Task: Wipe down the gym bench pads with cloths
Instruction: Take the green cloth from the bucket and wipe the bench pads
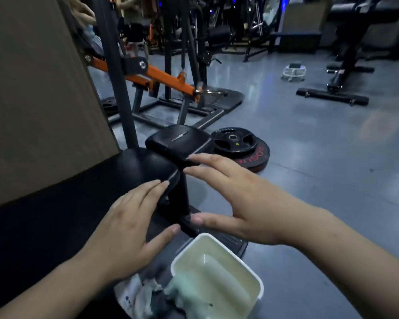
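Both hands are held out over a gym machine with nothing in them. The left hand [129, 226] is spread flat, fingers straight and together, its fingertips at the edge of the nearer rounded black vinyl pad [143, 166]; whether they press on it or hover just above cannot be told. The right hand [235, 199] is likewise opened, fingers extended toward the near edge of the farther black cushioned pad [177, 140], with the thumb lowered beside the foot of the black steel post [182, 194] that carries the pads. No cloth is gripped by either hand. The cloths are found lower down, near the wrists: a pale green cloth [182, 293] is draped over the rim of a white rectangular plastic basin [219, 252], and crumpled white and grey cloths [141, 293] lie just beside it on the left. The basin appears to have been set close to the pads so that a cloth can be reached without stepping away. A long black padded surface [44, 215] runs along the left. Stacked black and red weight plates [237, 143] rest on the grey floor [309, 157] just beyond the farther pad. Wiping is judged not to be under way at this moment; a cloth would need to be picked up first.
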A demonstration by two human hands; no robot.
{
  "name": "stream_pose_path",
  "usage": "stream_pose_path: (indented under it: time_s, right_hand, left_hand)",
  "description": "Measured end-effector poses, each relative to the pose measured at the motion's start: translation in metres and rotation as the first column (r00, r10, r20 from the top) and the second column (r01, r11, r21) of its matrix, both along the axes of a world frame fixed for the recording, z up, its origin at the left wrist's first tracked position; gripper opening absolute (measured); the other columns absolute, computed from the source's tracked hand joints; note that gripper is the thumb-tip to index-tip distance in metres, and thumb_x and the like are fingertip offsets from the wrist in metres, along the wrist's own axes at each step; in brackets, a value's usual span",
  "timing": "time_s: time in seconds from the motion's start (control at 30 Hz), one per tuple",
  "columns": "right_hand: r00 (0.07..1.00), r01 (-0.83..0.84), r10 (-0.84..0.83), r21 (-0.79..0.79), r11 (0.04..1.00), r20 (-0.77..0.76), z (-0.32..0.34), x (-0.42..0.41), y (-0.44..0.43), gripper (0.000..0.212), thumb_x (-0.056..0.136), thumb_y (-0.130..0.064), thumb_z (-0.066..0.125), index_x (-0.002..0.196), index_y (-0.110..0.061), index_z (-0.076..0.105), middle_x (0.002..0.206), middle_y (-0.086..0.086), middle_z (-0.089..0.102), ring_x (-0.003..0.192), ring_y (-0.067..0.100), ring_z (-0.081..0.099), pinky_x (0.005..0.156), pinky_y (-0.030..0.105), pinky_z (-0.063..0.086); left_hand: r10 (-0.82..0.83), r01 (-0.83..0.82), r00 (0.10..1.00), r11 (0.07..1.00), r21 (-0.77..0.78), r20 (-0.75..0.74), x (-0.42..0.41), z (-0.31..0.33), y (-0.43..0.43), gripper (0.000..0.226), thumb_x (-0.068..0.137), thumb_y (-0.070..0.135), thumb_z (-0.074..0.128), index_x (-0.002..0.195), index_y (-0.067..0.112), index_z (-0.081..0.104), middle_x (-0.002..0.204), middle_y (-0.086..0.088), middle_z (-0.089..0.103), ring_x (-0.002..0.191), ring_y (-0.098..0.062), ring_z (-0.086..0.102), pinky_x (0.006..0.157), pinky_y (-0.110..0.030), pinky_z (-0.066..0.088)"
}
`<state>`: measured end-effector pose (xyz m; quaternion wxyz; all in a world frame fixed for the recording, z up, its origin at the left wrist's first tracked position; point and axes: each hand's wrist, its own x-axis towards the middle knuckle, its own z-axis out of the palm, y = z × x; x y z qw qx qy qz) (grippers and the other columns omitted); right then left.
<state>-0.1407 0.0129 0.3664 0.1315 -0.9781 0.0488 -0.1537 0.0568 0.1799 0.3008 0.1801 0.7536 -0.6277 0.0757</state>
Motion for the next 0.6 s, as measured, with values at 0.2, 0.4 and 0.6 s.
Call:
stream_pose_path:
  time_s: [0.2, 0.4, 0.6]
  right_hand:
    - [0.998, 0.067, -0.065, 0.062, 0.996, -0.02, -0.055, -0.023, -0.032, 0.077, 0.089, -0.069, 0.045, 0.151, -0.024, 0.034, 0.157, -0.004, 0.029, 0.144, 0.008, 0.027, 0.115, 0.013, 0.017]
    - [0.997, 0.079, -0.077, 0.071, 0.994, -0.024, -0.111, -0.032, -0.046, 0.078, 0.089, -0.072, 0.041, 0.149, -0.023, 0.037, 0.156, -0.003, 0.032, 0.143, 0.01, 0.032, 0.114, 0.026, 0.03]
    - [0.995, 0.056, -0.049, 0.082, 0.995, -0.084, -0.176, -0.017, -0.049, 0.078, 0.089, -0.071, 0.043, 0.148, -0.02, 0.038, 0.155, 0.0, 0.034, 0.142, 0.013, 0.033, 0.109, 0.016, 0.025]
  left_hand:
    - [-0.039, 0.04, 0.998, 0.999, 0.019, -0.043, -0.016, -0.028, -0.028, 0.081, 0.091, 0.072, 0.038, 0.155, 0.022, 0.029, 0.154, 0.005, 0.038, 0.141, -0.011, 0.035, 0.116, -0.035, 0.031]
    - [-0.025, 0.029, 0.998, 0.996, 0.08, -0.052, -0.021, -0.076, -0.052, 0.081, 0.092, 0.067, 0.04, 0.153, 0.014, 0.034, 0.148, -0.006, 0.046, 0.137, -0.022, 0.042, 0.114, -0.044, 0.036]
    - [0.137, -0.113, 0.985, 0.971, 0.21, -0.104, -0.023, -0.164, -0.041, 0.083, 0.088, 0.067, 0.039, 0.152, 0.014, 0.036, 0.147, -0.01, 0.047, 0.136, -0.027, 0.043, 0.113, -0.045, 0.034]
